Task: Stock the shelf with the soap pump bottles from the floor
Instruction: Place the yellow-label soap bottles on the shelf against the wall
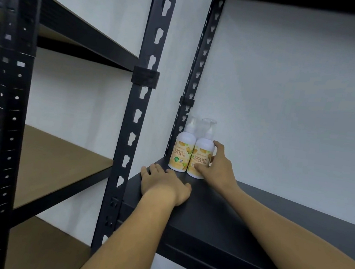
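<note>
Bottles, two, white, with orange-and-yellow labels and clear pump tops: both stand upright on the black shelf [219, 207], in its far left corner by the rear post [195, 74], touching side by side. Left bottle [181, 152] stands free, label facing me. Right bottle [200, 159] is held by my right hand [217, 167]: fingers curled round its right side, thumb across the lower label. My left hand [164, 183] lies flat, palm down, on the shelf just in front of the bottles, fingers straight and spread, gripping nothing; its fingertips come near the left bottle's base, but I cannot tell whether they touch it. Both my forearms reach up from the lower edge of view, bare. Front post [140, 99], black, slotted, stands at the shelf's near left corner. Second rack [8, 115] to the left, black frame with brown boards [43, 159] at several levels. Wall [298, 93] behind, pale grey. Underside of a higher black shelf crosses the top right corner.
</note>
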### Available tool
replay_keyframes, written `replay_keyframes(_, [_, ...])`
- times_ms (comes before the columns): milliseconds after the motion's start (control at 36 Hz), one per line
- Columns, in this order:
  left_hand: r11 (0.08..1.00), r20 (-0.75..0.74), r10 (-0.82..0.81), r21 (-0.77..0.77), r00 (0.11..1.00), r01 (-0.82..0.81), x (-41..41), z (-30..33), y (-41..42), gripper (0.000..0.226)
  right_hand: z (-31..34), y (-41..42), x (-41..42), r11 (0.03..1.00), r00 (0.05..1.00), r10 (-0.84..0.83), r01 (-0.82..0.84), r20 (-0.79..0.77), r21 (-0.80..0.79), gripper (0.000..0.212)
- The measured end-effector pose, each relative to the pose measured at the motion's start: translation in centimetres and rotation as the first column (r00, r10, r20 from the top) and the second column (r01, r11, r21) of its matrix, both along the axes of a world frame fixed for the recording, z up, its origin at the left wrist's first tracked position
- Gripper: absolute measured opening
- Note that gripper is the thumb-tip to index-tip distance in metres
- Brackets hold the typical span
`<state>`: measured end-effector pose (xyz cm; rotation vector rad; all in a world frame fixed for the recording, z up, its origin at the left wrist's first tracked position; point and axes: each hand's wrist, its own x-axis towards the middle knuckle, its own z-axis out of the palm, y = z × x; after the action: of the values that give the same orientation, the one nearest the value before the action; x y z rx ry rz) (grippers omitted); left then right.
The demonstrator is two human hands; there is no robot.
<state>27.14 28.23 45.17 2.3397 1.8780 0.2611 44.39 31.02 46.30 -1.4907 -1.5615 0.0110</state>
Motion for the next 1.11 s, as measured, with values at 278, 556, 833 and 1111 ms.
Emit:
replay_keyframes(278, [1.0,0.006,-0.004,0.004,1.0,0.004,-0.07,-0.08,0.0,0.081,-0.04,0.15,0.52,1.0,1.0,0.023,-0.023,-0.01,-0.008,0.082])
replay_keyframes(556, [1.0,0.006,-0.005,0.006,1.0,0.004,-0.07,0.0,-0.06,0.08,0.08,0.14,0.1,1.0,0.999,0.027,-0.027,-0.039,0.001,0.084])
replay_keyframes(833, [1.0,0.015,-0.008,0.004,1.0,0.008,-0.13,0.06,-0.1,0.08,0.05,0.52,0.17,1.0,1.0,0.004,-0.004,-0.004,-0.007,0.082])
replay_keyframes(1111, [1.0,0.015,-0.007,0.006,1.0,0.007,-0.08,-0.02,-0.02,0.079,0.21,0.34,0.75,0.998,0.999,0.037,-0.038,-0.025,-0.041,0.08])
